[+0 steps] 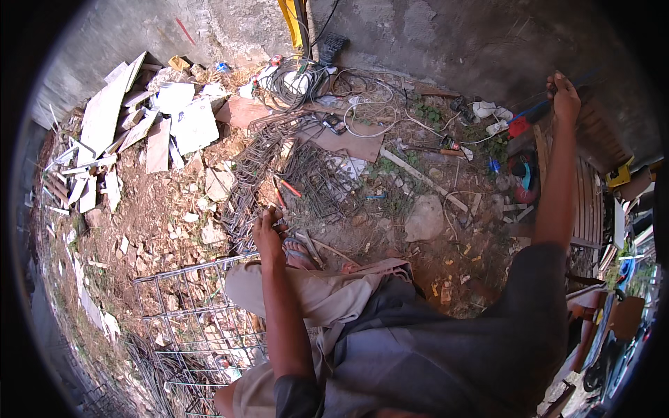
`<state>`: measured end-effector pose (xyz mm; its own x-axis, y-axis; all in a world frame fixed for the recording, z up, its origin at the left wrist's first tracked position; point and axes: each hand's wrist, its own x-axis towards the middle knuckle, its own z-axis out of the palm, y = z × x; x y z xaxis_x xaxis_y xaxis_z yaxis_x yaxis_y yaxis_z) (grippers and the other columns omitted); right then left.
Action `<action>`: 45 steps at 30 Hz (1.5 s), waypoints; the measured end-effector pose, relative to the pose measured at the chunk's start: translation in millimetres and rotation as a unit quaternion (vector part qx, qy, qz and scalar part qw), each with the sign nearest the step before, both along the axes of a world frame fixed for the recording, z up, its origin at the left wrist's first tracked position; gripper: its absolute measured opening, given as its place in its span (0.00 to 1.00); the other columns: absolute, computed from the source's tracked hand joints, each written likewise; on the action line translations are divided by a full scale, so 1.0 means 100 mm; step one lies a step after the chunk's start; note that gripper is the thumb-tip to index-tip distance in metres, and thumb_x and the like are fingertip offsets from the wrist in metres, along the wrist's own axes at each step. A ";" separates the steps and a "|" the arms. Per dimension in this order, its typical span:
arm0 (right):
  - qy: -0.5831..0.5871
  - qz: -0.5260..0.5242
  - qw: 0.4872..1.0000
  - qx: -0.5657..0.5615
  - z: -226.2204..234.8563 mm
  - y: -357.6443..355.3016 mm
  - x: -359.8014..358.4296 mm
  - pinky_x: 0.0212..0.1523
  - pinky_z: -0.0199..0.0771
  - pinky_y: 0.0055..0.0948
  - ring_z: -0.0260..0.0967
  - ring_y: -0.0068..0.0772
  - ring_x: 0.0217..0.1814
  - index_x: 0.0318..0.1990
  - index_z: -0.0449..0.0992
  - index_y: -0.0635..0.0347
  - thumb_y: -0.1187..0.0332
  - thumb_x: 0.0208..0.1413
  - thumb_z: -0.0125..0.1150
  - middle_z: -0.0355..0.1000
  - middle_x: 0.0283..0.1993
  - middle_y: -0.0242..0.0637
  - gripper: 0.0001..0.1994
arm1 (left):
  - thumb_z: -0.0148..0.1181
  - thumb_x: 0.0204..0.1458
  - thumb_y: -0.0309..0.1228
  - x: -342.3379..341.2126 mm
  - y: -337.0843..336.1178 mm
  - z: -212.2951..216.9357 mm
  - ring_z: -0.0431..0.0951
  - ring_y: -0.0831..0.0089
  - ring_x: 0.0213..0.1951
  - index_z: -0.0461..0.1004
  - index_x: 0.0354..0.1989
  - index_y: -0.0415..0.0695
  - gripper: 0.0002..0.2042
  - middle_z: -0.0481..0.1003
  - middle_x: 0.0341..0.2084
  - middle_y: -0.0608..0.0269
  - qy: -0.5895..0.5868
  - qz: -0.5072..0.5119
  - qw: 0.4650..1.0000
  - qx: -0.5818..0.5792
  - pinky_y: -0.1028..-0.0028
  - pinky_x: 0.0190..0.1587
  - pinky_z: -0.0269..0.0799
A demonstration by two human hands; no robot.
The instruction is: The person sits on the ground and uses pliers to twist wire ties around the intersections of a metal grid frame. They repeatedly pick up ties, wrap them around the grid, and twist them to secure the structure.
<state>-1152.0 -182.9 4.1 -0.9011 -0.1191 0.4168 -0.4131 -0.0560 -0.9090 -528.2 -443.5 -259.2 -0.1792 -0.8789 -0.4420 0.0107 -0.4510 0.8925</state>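
My left hand (268,237) is closed beside the pile of bent steel rebar stirrups (254,167), just above my sandalled foot (301,253). Something small and dark shows at its fingers, too indistinct to name. Far out to the right, my right hand (563,97) is raised in front of the grey wall with its fingers curled; what they hold, if anything, cannot be made out. Red-handled pliers or cutters (282,191) lie on the stirrups just beyond my left hand. A tied rebar mesh (202,313) extends left of my knee.
Broken boards (191,125) are heaped at the far left. Coiled cable (296,87) lies by the wall (418,42), near a yellow post (291,24). A wooden strip (425,180) and a flat stone (424,219) lie on the littered ground. Slatted wood (589,202) stands at right.
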 end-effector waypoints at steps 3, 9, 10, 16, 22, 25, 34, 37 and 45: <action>-0.004 -0.013 0.992 -0.122 0.03 -0.16 0.03 0.28 0.71 0.22 0.71 0.23 0.31 0.44 0.74 0.64 0.69 0.64 0.58 0.75 0.34 0.35 0.08 | 0.47 0.66 0.41 0.07 0.00 -0.01 0.70 0.81 0.27 0.73 0.54 0.45 0.17 0.76 0.36 0.68 0.001 0.017 1.000 0.001 0.81 0.26 0.65; -0.093 -0.012 0.939 -0.331 -0.92 -0.76 0.55 0.26 0.75 0.30 0.71 0.31 0.31 0.45 0.70 0.63 0.73 0.67 0.49 0.73 0.33 0.40 0.05 | 0.49 0.66 0.41 0.10 0.02 -0.03 0.70 0.82 0.25 0.73 0.53 0.44 0.16 0.77 0.35 0.67 0.006 0.006 1.000 0.000 0.83 0.25 0.65; -0.124 -0.012 0.918 -0.376 -1.19 -0.83 0.63 0.26 0.75 0.30 0.71 0.32 0.31 0.45 0.69 0.62 0.73 0.67 0.48 0.73 0.33 0.40 0.05 | 0.49 0.66 0.41 0.08 0.04 -0.03 0.70 0.82 0.25 0.73 0.53 0.44 0.16 0.77 0.35 0.67 0.003 0.002 1.000 0.003 0.83 0.25 0.64; -0.484 -0.116 0.815 -0.296 -3.65 -1.42 1.56 0.51 0.75 0.47 0.72 0.40 0.50 0.64 0.63 0.54 0.64 0.68 0.46 0.70 0.54 0.40 0.19 | 0.50 0.65 0.42 0.10 0.01 -0.02 0.70 0.83 0.25 0.73 0.53 0.44 0.17 0.78 0.35 0.67 -0.022 -0.009 1.000 -0.004 0.83 0.25 0.63; -0.692 0.101 0.696 0.160 -5.59 -0.95 3.12 0.59 0.70 0.53 0.71 0.47 0.57 0.61 0.67 0.57 0.58 0.68 0.45 0.69 0.60 0.47 0.19 | 0.50 0.65 0.43 0.04 0.02 0.01 0.70 0.83 0.26 0.73 0.54 0.43 0.18 0.77 0.36 0.67 -0.049 -0.018 0.999 0.007 0.83 0.26 0.63; -0.621 0.226 0.673 0.332 -5.44 -1.04 3.71 0.50 0.77 0.48 0.75 0.43 0.49 0.56 0.72 0.56 0.60 0.68 0.47 0.74 0.53 0.45 0.16 | 0.49 0.66 0.43 0.28 0.03 0.00 0.70 0.82 0.26 0.74 0.53 0.43 0.18 0.78 0.35 0.66 -0.080 0.013 0.997 -0.004 0.82 0.26 0.64; -0.083 0.005 0.762 0.643 -4.97 -0.39 2.74 0.56 0.70 0.52 0.65 0.46 0.58 0.58 0.69 0.57 0.63 0.63 0.56 0.68 0.52 0.43 0.18 | 0.48 0.67 0.44 -0.05 0.06 0.03 0.70 0.82 0.24 0.74 0.51 0.41 0.19 0.77 0.33 0.65 -0.051 -0.018 0.998 -0.019 0.81 0.27 0.66; -0.163 -0.022 0.660 0.733 -4.71 -0.40 2.74 0.66 0.61 0.50 0.45 0.48 0.75 0.72 0.52 0.52 0.60 0.60 0.57 0.47 0.74 0.43 0.34 | 0.47 0.67 0.44 -0.01 0.06 -0.01 0.70 0.82 0.24 0.73 0.51 0.41 0.19 0.77 0.34 0.65 -0.066 -0.012 0.997 -0.021 0.81 0.27 0.66; -0.297 0.106 0.597 0.738 -5.01 -0.28 2.12 0.69 0.57 0.52 0.41 0.48 0.78 0.76 0.37 0.48 0.63 0.60 0.58 0.42 0.78 0.38 0.43 | 0.48 0.66 0.44 0.08 0.07 -0.08 0.72 0.82 0.24 0.74 0.50 0.40 0.19 0.77 0.33 0.65 -0.071 -0.009 0.997 -0.017 0.81 0.25 0.64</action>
